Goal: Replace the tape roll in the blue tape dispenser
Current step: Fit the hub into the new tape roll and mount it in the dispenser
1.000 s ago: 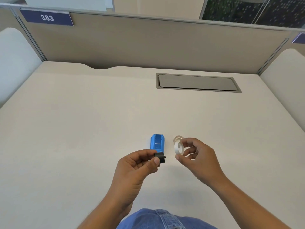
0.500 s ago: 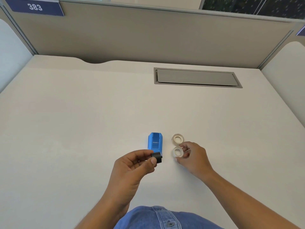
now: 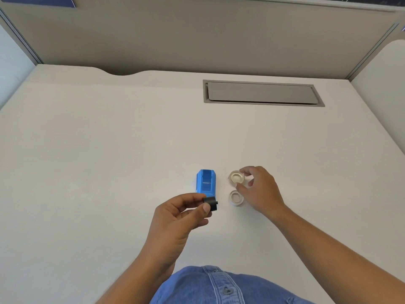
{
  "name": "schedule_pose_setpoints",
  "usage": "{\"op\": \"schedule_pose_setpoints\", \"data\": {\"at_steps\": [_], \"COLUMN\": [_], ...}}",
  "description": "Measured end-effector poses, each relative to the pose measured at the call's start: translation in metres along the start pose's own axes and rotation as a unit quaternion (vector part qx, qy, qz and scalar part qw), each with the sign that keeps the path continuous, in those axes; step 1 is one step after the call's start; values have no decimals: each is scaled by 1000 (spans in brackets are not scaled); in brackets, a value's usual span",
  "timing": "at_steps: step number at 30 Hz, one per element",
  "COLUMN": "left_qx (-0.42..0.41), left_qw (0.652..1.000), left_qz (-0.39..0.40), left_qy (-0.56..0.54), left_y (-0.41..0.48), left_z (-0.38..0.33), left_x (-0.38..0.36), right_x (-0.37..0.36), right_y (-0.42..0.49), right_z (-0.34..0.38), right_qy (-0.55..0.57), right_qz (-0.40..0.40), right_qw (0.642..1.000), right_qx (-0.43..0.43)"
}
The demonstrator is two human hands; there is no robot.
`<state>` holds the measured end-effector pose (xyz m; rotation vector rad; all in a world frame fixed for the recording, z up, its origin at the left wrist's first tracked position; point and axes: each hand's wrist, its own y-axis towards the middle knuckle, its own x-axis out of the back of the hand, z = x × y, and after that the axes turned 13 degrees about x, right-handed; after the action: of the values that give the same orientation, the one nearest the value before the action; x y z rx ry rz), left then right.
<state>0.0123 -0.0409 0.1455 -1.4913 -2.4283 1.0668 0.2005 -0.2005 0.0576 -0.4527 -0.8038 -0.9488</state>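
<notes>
The blue tape dispenser (image 3: 206, 181) lies on the white desk (image 3: 109, 150) with no roll in it. My left hand (image 3: 182, 216) pinches its small black spool core (image 3: 210, 202) just in front of the dispenser. Two clear tape rolls lie to the right. The near roll (image 3: 236, 197) rests flat on the desk, free of any hand. My right hand (image 3: 258, 189) has thumb and fingertips around the far roll (image 3: 236, 177), which looks to be still on the desk.
A grey cable hatch (image 3: 260, 93) is set into the desk at the back right. A beige partition wall (image 3: 197, 36) closes off the far edge. My denim shirt (image 3: 219, 286) shows at the bottom.
My right hand set the roll it held down on the desk, then moved forward onto the far roll. My left hand kept hold of the black core.
</notes>
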Motion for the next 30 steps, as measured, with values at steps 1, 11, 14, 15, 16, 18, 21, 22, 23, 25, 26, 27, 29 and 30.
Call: {"op": "schedule_pose_setpoints", "data": {"at_steps": [1,11,14,15,16,18,21,22,23,25,26,27,29,30], "left_qx": [-1,-12,-15,-16,-17,-20,-38,-46,-53,-64,-67,-71,-75,-76], "left_qw": [1000,1000,1000,1000,1000,1000,999,999,999,998,998,997,997,997], "left_qz": [0,-13,-11,-11,-13,-14,-11,-11,-11,-16,-19,-21,-23,-23], "left_qy": [-1,-11,-14,-16,-18,-16,-6,-5,-3,-3,-3,-3,-1,2], "left_y": [0,-4,-8,-9,-11,-14,-20,-22,-24,-27,-28,-29,-30,-31], "left_z": [0,-2,-2,-3,-3,-5,-11,-13,-16,-21,-24,-26,-28,-29], "left_x": [0,6,6,6,6,6,7,7,7,7,6,6,6,7], "right_x": [0,-9,-3,1,5,14,26,29,32,37,40,43,49,53], "right_y": [5,27,26,25,24,19,5,-1,-8,-22,-28,-34,-46,-52], "right_z": [1,8,12,15,18,28,46,52,57,66,71,76,86,92], "right_qy": [-11,-108,-97,-81,-62,-15,46,62,78,114,134,156,201,223], "right_qz": [15,115,97,82,63,30,44,60,73,78,73,65,54,49], "right_qw": [1000,987,990,992,995,996,991,989,986,980,977,974,966,961], "right_qx": [-1,14,33,42,53,79,115,123,130,143,148,150,152,156]}}
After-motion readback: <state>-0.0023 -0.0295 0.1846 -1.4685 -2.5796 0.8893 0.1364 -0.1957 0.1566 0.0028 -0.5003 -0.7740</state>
